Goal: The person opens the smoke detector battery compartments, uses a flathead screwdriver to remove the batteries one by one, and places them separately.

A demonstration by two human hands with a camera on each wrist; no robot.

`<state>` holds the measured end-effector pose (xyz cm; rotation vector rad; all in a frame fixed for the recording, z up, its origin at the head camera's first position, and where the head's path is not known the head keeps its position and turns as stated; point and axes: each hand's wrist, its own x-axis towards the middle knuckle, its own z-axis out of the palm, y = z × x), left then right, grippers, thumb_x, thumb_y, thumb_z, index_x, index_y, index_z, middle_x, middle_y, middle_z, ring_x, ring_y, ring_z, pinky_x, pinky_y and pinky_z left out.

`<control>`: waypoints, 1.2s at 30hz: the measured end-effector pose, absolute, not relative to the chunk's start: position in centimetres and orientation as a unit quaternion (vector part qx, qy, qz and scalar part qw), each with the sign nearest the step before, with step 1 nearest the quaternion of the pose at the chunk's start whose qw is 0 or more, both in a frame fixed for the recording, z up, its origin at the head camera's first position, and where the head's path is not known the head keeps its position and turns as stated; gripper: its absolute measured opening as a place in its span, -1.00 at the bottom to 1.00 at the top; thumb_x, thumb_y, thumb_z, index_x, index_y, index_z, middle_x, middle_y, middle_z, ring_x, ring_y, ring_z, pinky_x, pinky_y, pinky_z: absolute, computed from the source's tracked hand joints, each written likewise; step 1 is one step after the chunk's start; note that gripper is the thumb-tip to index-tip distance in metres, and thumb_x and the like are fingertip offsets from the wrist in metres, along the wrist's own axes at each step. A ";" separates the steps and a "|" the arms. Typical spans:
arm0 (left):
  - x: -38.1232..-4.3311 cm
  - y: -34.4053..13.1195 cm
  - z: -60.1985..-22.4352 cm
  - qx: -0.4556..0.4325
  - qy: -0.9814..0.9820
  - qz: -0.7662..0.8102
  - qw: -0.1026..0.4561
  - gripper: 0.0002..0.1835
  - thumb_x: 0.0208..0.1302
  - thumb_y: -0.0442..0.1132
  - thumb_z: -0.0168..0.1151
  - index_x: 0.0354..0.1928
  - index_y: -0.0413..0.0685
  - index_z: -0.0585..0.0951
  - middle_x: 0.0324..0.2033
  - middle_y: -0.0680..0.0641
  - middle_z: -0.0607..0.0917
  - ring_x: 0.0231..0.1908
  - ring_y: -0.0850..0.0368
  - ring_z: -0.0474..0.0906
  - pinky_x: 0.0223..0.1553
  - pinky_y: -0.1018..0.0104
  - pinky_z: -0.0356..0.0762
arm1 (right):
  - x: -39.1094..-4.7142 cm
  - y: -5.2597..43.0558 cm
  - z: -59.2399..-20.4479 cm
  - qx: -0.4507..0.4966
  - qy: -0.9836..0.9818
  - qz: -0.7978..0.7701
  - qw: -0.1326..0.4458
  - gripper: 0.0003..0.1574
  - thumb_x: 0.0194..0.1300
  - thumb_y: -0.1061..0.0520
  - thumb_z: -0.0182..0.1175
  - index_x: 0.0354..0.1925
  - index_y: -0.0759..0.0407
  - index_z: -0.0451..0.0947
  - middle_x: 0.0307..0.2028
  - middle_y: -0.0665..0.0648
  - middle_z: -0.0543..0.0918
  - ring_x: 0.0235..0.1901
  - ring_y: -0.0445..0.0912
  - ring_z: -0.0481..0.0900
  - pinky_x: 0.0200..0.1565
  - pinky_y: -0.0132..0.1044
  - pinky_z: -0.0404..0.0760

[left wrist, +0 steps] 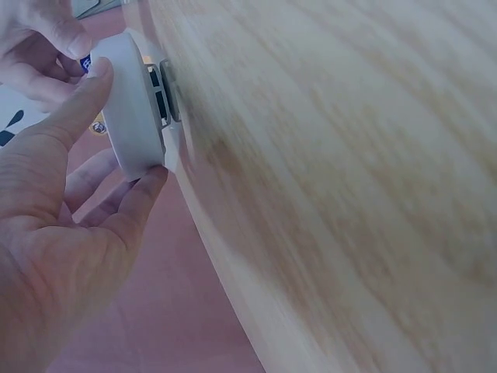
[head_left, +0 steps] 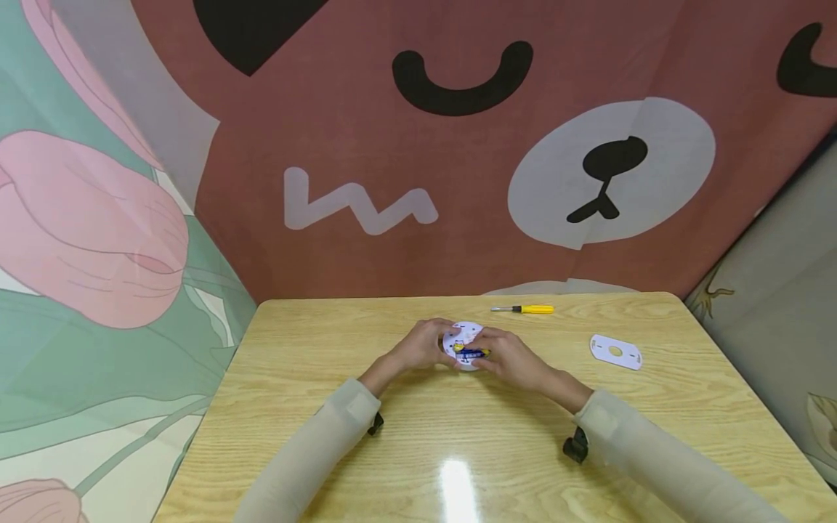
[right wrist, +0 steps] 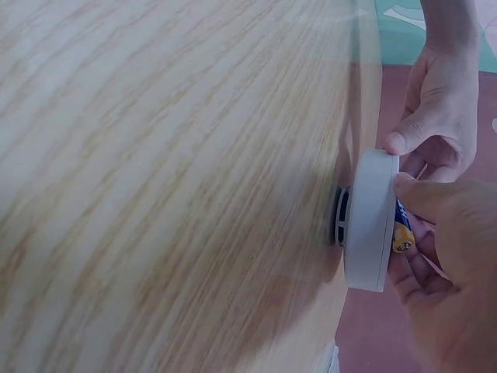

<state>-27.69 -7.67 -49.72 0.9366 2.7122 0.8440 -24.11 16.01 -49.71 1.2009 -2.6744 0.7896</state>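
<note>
A round white smoke detector [head_left: 466, 333] is held just above the table, with its flat back turned up. My left hand [head_left: 421, 344] grips its left rim, thumb and fingers on opposite edges. On the back is a blue and yellow battery [head_left: 469, 355], which my right hand [head_left: 513, 357] pinches with its fingers. The battery's yellow end [right wrist: 403, 239] juts out past the back in the right wrist view. The dark vented part [left wrist: 161, 95] of the detector faces the tabletop. My fingers cover much of the back, so how the battery sits is partly hidden.
A yellow-handled screwdriver [head_left: 532, 309] lies by the table's back edge. To the right lies a white oblong plate [head_left: 629, 354] with a round hole. The wooden table [head_left: 314, 341] meets a printed cloth [head_left: 353, 261] behind it.
</note>
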 end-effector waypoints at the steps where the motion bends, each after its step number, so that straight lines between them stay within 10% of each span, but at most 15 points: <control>1: -27.7 -7.7 -49.7 0.312 0.904 0.281 0.075 -0.17 0.09 -0.02 0.70 0.38 -0.16 0.61 0.37 -0.18 0.61 0.39 -0.12 0.50 0.45 0.02 0.44 | -24.1 16.0 -49.7 0.392 -0.880 0.264 0.047 -0.65 0.36 0.23 0.46 0.10 0.26 0.76 0.01 0.17 0.75 -0.02 -0.02 0.73 -0.04 -0.15 0.77; 36: -28.1 -7.6 -50.2 0.333 0.898 0.283 0.047 -0.17 -0.01 -0.08 0.76 0.32 -0.19 0.66 0.29 -0.18 0.68 0.34 -0.08 0.56 0.43 0.09 0.45 | -26.0 17.2 -50.2 0.397 -0.850 0.346 -0.032 -0.68 0.33 0.27 0.48 0.05 0.17 0.81 -0.04 0.08 0.82 -0.06 -0.08 0.76 -0.10 -0.18 0.78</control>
